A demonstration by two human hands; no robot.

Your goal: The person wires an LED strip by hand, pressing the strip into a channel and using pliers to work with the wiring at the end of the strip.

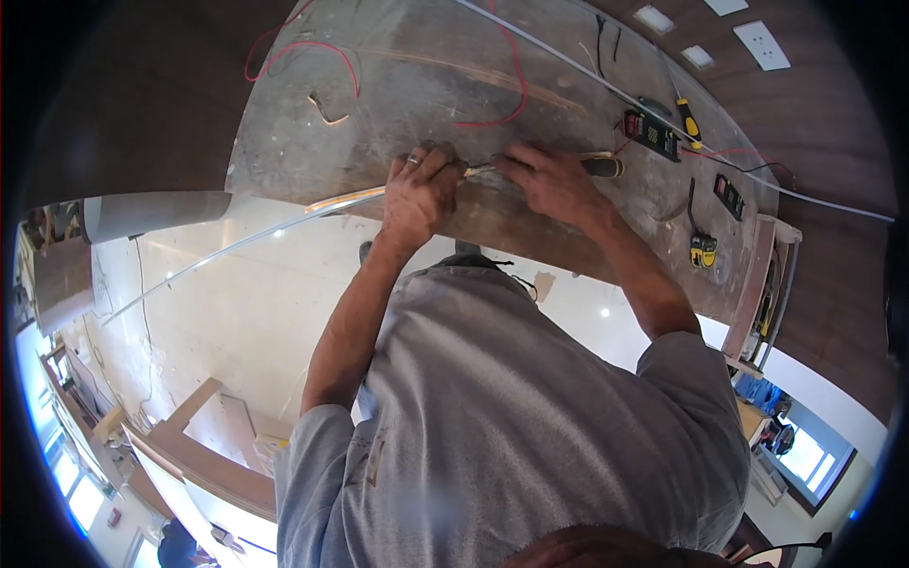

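Observation:
My left hand [421, 194], with a ring on one finger, is closed round a long narrow pale strip [256, 243] at the near edge of the worktable [398, 95]. A thin orange-yellow tape [346, 199] lies along that strip where it reaches my hand. Bent over the same line, my right hand [549, 180] has its fingers pinched at a short pale piece [481, 170] in the gap between my hands. What exactly its fingertips grip is hidden. Just beyond the right fingers lies a dark, round-ended object [601, 168] with a pale yellowish band around its edge.
Red wires [521, 76] and a short wire offcut [327, 112] lie farther back. At the right are a black box [651, 134], a yellow-black screwdriver [689, 123], a smaller black box [729, 196] and a tape measure [703, 251]. A second long strip [568, 47] crosses the far side.

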